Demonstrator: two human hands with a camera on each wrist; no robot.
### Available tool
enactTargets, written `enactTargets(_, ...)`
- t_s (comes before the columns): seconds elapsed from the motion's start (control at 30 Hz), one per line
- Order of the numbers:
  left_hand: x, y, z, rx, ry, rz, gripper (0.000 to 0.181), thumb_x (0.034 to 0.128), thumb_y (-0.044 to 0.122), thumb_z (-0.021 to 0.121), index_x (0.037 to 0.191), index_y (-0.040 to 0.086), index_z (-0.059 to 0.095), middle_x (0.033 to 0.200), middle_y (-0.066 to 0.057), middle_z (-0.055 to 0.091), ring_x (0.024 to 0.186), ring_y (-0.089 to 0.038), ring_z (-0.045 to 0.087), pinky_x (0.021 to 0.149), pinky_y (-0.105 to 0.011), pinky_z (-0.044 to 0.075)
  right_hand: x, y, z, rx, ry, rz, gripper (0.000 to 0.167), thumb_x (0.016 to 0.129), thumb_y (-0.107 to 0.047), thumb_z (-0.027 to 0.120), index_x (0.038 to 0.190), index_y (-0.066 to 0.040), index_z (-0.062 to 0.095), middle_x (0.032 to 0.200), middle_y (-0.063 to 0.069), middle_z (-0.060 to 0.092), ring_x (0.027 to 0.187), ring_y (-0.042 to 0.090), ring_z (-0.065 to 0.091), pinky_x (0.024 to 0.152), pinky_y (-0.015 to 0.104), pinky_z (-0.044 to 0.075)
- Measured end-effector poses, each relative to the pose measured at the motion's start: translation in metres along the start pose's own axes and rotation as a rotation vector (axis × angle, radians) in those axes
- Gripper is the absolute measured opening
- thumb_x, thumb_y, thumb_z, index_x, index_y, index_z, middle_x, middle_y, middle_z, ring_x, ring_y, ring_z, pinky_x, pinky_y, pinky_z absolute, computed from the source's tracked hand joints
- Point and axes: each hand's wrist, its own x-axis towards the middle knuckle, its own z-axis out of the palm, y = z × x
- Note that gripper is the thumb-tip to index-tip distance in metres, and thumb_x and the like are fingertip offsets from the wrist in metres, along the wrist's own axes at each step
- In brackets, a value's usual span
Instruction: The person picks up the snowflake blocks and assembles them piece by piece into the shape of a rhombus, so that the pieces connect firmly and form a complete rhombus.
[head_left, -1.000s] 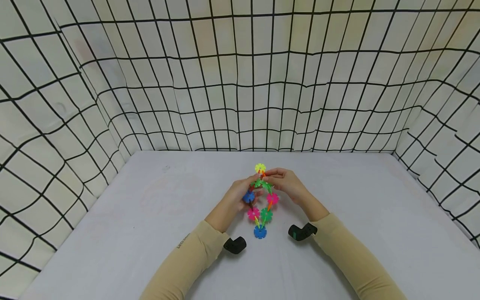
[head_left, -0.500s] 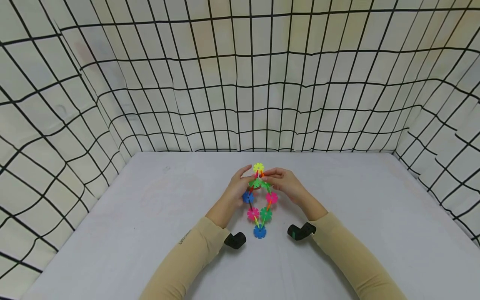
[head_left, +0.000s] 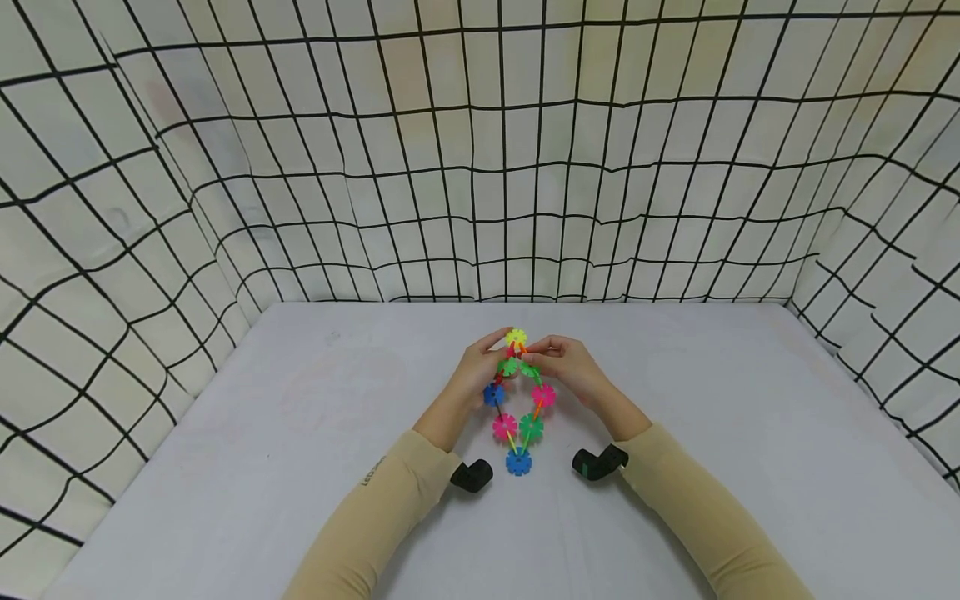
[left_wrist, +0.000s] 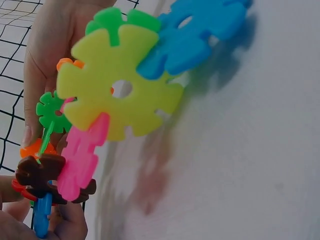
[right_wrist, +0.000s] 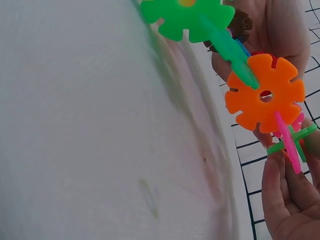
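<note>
A closed loop of notched snowflake discs, interlocking plastic toy pieces in many colours, is held up over the white table. A blue disc forms its near end; a yellow disc tops the far end. On the left side, my left hand grips the loop near its far end, one finger reaching to the yellow disc. Opposite it, my right hand pinches the far right part by the green disc. In the right wrist view, an orange disc and a pink disc partly hide the pinching fingertips.
The white tabletop spreads around both hands. Behind and beside it stand white walls with a black grid. A black wrist device sits at the left cuff, another black wrist device at the right cuff.
My left fingers have shifted up the loop, and one finger has come from beside the yellow disc to touch it. My right hand keeps its pinch almost unmoved.
</note>
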Motion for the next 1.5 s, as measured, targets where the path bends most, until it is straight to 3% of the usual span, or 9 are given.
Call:
enactTargets(0.27,-0.001,0.0,0.003,-0.002,0.007,-0.016,0.044,0.1093,0.013,0.048,0.153,0.017,0.051,0.104,-0.012,0.068,0.057,-0.009,0.055,0.053,-0.02,0.047,0.0,0.001,0.004,-0.007,0.025,-0.033,0.017,0.098,-0.01,0.072,0.106,0.004,0.069,0.104,0.01,0.076,0.099,0.016,0.068,0.098,0.042,0.052)
enactTargets(0.57,-0.002,0.001,0.003,0.009,-0.005,-0.029,0.044,0.1097,0.014,0.048,0.154,0.016,0.049,0.117,-0.016,0.067,0.06,-0.009,0.058,0.055,-0.02,0.049,0.001,0.002,0.004,-0.027,0.032,-0.049,0.02,0.098,-0.013,0.072,0.107,0.005,0.07,0.103,0.011,0.076,0.1,0.02,0.07,0.099,0.044,0.052)
enactTargets(0.77,-0.001,0.002,0.001,-0.015,-0.019,-0.04,0.044,0.1096,0.013,0.049,0.153,0.016,0.05,0.121,-0.019,0.066,0.062,-0.01,0.06,0.056,-0.02,0.05,0.002,0.001,0.002,-0.024,0.021,-0.005,0.024,0.098,-0.017,0.073,0.112,0.002,0.069,0.109,0.015,0.075,0.105,0.024,0.07,0.103,0.048,0.048)
enactTargets(1.03,0.001,0.0,-0.004,-0.043,0.008,-0.03,0.044,0.108,0.008,0.05,0.152,0.015,0.052,0.135,-0.022,0.061,0.062,-0.01,0.063,0.057,-0.019,0.05,-0.004,0.0,-0.016,-0.036,-0.11,0.101,0.042,0.104,-0.021,0.064,0.135,0.006,0.058,0.128,0.023,0.066,0.112,0.031,0.069,0.098,0.041,0.053)
enactTargets(1.23,0.007,0.003,-0.009,-0.087,0.041,-0.044,0.045,0.1085,0.01,0.05,0.153,0.019,0.051,0.134,-0.022,0.06,0.063,-0.011,0.063,0.055,-0.018,0.05,-0.011,0.001,-0.027,-0.031,-0.248,0.141,0.036,0.102,-0.005,0.059,0.134,0.011,0.058,0.105,0.011,0.072,0.086,0.017,0.07,0.083,0.033,0.059)
enactTargets(1.37,0.013,0.007,-0.009,-0.127,0.048,-0.069,0.047,0.1093,0.011,0.049,0.155,0.02,0.047,0.144,-0.022,0.053,0.072,-0.016,0.067,0.06,-0.021,0.054,-0.011,0.0,-0.025,0.002,-0.227,0.179,0.033,0.103,0.0,0.057,0.134,0.011,0.059,0.095,0.005,0.07,0.081,0.013,0.068,0.079,0.027,0.058)
enactTargets(1.5,0.016,0.008,-0.011,-0.153,0.051,-0.1,0.048,0.1102,0.014,0.047,0.158,0.014,0.042,0.153,-0.021,0.044,0.096,-0.03,0.071,0.079,-0.031,0.058,-0.008,0.001,-0.024,0.048,-0.168,0.218,0.033,0.103,0.0,0.057,0.135,0.01,0.058,0.096,0.005,0.068,0.083,0.012,0.066,0.076,0.023,0.057)
